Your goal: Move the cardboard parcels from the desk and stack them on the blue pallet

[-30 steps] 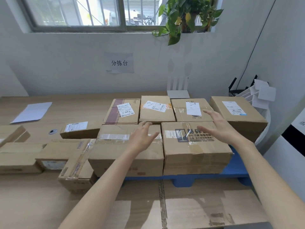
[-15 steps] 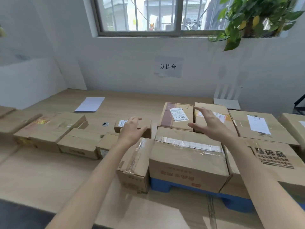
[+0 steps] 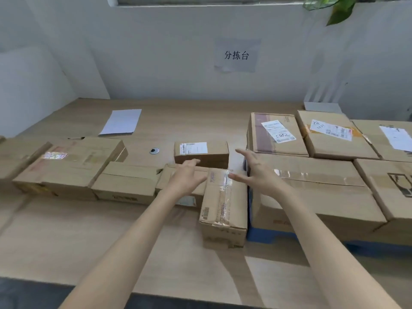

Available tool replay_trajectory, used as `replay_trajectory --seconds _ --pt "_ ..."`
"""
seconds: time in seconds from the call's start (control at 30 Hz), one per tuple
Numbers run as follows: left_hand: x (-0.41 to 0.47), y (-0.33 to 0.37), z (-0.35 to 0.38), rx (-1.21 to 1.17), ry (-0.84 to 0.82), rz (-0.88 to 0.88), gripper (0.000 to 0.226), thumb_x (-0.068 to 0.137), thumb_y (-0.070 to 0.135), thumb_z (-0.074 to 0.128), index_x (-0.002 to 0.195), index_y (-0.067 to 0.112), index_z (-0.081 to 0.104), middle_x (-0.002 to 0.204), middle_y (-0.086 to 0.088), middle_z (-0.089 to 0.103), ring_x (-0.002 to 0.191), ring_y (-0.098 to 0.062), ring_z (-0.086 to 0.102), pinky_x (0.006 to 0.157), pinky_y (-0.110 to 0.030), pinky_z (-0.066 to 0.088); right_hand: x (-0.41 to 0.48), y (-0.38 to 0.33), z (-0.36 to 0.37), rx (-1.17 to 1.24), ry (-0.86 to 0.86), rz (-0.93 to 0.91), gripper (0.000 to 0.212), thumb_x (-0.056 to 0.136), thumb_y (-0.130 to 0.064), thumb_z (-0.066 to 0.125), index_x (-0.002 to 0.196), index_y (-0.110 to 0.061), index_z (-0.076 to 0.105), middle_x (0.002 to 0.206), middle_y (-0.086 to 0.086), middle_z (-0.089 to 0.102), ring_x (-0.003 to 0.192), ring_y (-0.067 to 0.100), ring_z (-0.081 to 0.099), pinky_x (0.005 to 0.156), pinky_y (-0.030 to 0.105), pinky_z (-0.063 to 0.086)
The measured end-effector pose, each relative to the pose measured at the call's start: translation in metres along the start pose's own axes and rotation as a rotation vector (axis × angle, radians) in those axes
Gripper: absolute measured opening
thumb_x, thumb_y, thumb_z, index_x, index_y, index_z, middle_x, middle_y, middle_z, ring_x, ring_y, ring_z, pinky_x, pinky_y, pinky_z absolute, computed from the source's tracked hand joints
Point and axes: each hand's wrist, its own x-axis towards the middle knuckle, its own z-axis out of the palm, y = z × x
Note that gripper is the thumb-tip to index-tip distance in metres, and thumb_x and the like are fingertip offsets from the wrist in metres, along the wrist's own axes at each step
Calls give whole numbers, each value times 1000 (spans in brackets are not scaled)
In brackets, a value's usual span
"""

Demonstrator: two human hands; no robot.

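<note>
We are looking across the wide wooden surface [image 3: 189,121], which is carrying everything here. On the right the blue pallet [image 3: 265,236] is sitting on it, already bearing several parcels, the big front parcel [image 3: 316,197] hiding most of the blue. To the left a row of parcels is still waiting on the surface: the long parcel [image 3: 66,166], the flat parcel [image 3: 127,181] and, just beside the pallet, the taped parcel [image 3: 223,210]. That taped one is lying between us and the small labelled parcel [image 3: 200,152] behind it. The left grip [image 3: 185,177] is reaching over this front row with straight fingers, holding nothing; its fingertips are showing near that small parcel's front face. The right grip [image 3: 256,172] is hovering spread and empty, just right of that parcel. Farther back a white sheet [image 3: 121,121] and a round grommet [image 3: 154,150] are lying apart. Compared with half a second ago, both grips are sitting closer together around the small parcel – and our view is dipping lower, losing the window.
</note>
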Motion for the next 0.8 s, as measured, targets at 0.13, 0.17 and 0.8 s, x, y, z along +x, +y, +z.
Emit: replay_trajectory --seconds 0.13,0.17,0.8 --pt "11 -28 24 -48 -138 5 65 90 43 60 145 19 34 152 -3 36 138 -21 34 111 -48 31 -9 -6 37 -2 -25 49 84 81 -55 66 149 -32 22 157 -3 22 141 17 29 111 38 31" --pt "15 -34 31 -75 -161 4 66 90 42 61 145 18 34 152 -3 36 139 -21 34 111 -48 31 -12 -7 45 -7 -36 59 84 82 -53 66 150 -31 22 157 -4 22 141 16 29 110 36 31" --pt "114 -39 65 273 -435 317 98 79 -5 61 153 32 8 158 -3 14 127 -31 45 90 -38 49 -72 25 149 -88 52 480 90 87 -47 64 151 -40 1 162 5 0 146 24 19 101 38 45"
